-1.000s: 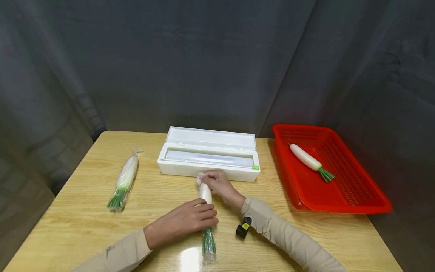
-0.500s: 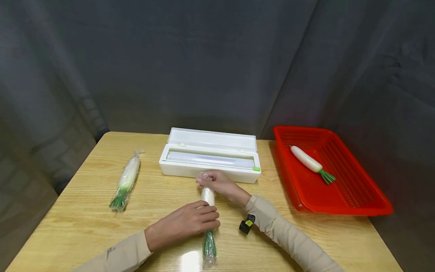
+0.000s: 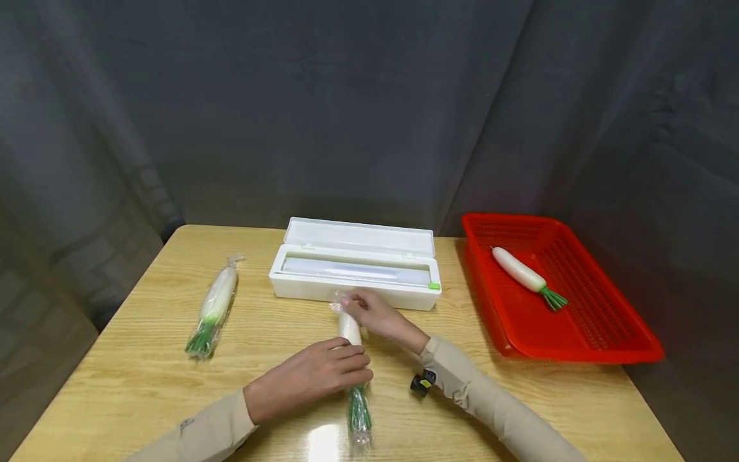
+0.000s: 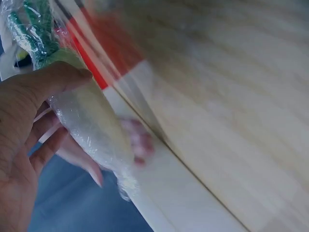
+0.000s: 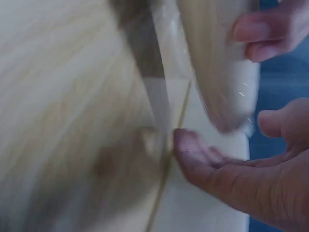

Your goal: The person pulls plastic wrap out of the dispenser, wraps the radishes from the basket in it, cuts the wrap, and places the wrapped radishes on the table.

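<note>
A white radish in clear plastic wrap lies lengthwise before me, its green leaves toward me. My left hand grips it round the middle; in the left wrist view the thumb crosses the top of the radish with the fingers on the other side. My right hand is at the far tip, beside the loose film end. Up close in the right wrist view, the thumb and fingers of the right hand are spread apart near the tip of the radish.
Behind the hands stands a white cling film box, lid up, with a film roll and green slider. Another wrapped radish lies on the left of the wooden table. A red basket at right holds an unwrapped radish.
My right hand has worked at the film end, closing over the tip half a second ago and now drawn slightly right. The leaf end has swung slightly right. My left hand keeps its grip.
</note>
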`<action>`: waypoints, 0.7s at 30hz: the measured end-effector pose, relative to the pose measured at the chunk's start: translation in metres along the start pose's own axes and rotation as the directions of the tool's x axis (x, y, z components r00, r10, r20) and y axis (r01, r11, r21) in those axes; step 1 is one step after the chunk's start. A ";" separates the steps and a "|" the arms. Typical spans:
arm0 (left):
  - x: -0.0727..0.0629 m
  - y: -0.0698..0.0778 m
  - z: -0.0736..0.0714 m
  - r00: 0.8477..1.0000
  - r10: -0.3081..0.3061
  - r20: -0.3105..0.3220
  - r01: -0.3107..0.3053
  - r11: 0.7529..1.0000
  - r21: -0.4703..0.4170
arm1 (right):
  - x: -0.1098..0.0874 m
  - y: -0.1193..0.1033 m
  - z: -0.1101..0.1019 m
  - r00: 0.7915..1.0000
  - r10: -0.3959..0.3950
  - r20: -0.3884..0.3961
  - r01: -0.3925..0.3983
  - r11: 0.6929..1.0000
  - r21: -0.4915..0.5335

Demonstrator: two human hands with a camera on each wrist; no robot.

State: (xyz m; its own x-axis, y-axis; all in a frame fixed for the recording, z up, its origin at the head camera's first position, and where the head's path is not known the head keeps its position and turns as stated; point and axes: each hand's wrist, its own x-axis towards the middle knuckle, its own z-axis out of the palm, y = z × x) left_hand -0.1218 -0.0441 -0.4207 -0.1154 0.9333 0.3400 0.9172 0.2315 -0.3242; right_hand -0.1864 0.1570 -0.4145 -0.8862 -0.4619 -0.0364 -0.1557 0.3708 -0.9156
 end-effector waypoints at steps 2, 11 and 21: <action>-0.002 -0.004 -0.002 1.000 -0.018 -0.015 0.018 1.000 0.014 | -0.011 -0.003 -0.008 1.000 0.018 0.002 -0.018 0.996 -0.089; -0.012 -0.014 -0.003 0.997 -0.079 -0.026 0.081 0.994 0.080 | -0.047 0.004 -0.021 0.854 0.131 0.504 -0.184 0.981 0.056; -0.015 -0.015 0.001 0.993 -0.113 -0.036 0.115 0.992 0.061 | -0.053 0.016 0.004 0.816 0.116 0.567 -0.264 0.946 0.186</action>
State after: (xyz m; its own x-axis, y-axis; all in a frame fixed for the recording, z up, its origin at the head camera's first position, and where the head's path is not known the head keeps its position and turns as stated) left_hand -0.1341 -0.0609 -0.4220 -0.2045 0.8907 0.4060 0.8730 0.3536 -0.3360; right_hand -0.1400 0.1842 -0.4286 -0.4934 -0.7905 -0.3628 0.1677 0.3228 -0.9315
